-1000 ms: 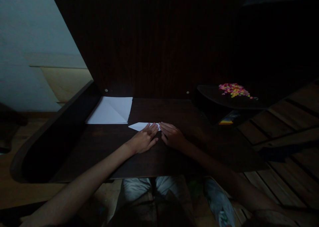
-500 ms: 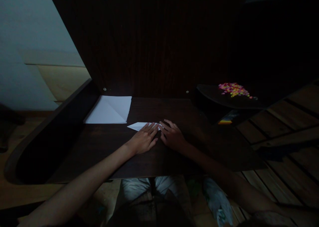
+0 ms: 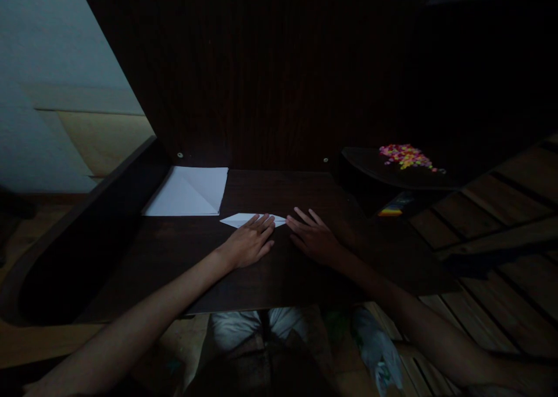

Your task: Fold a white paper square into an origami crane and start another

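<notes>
A narrow piece of folded white paper (image 3: 238,220), pointed at both ends, lies flat on the dark wooden desk (image 3: 261,286). My left hand (image 3: 250,240) rests palm down over its middle, fingers stretched out and covering part of it. At the paper's right tip is my right hand (image 3: 314,234), with its fingers spread and the fingertips touching or just beside that tip. Beyond my left hand sits a stack of white paper sheets (image 3: 187,192), the top one showing diagonal creases.
On a raised corner shelf (image 3: 366,164) at the right is a pile of small colourful pieces (image 3: 407,156). A dark side panel (image 3: 87,234) bounds the desk on the left, and a tall back panel (image 3: 261,83) rises behind. Below hangs a plastic bag (image 3: 377,347).
My right hand has slid right along the folded paper to its tip, uncovering the right end. My left hand has stayed in place on the paper. The view has shifted slightly.
</notes>
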A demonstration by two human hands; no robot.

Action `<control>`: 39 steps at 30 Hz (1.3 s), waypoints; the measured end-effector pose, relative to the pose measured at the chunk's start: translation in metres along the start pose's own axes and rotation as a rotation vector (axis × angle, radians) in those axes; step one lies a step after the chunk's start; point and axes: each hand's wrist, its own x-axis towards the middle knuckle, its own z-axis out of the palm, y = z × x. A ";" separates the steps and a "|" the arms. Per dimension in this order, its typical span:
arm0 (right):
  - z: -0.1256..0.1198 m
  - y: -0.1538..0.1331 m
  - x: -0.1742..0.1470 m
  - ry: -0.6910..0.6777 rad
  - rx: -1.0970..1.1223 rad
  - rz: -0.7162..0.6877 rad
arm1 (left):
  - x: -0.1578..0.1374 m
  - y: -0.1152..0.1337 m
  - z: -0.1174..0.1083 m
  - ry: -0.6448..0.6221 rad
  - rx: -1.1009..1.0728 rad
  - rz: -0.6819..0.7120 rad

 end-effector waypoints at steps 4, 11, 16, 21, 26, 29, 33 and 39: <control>0.002 -0.004 0.004 0.059 -0.007 -0.009 | -0.001 -0.001 0.001 0.008 -0.068 -0.003; 0.025 -0.021 0.025 0.215 0.172 -0.054 | -0.004 -0.003 0.002 0.106 -0.392 -0.153; 0.035 -0.029 0.031 0.183 0.303 -0.142 | -0.008 -0.015 0.003 0.179 -0.525 -0.204; 0.033 -0.029 0.030 0.182 0.314 -0.127 | -0.019 -0.031 0.007 0.098 -0.275 -0.106; 0.032 -0.026 0.029 0.154 0.334 -0.125 | -0.024 -0.035 0.009 0.080 -0.123 -0.025; 0.032 -0.025 0.028 0.121 0.337 -0.112 | -0.024 -0.035 0.010 0.079 -0.082 -0.005; 0.030 -0.026 0.027 0.081 0.315 -0.101 | -0.023 -0.034 0.009 0.094 -0.059 0.009; 0.022 -0.028 0.029 0.048 0.257 -0.083 | -0.020 -0.031 0.006 0.080 -0.051 0.004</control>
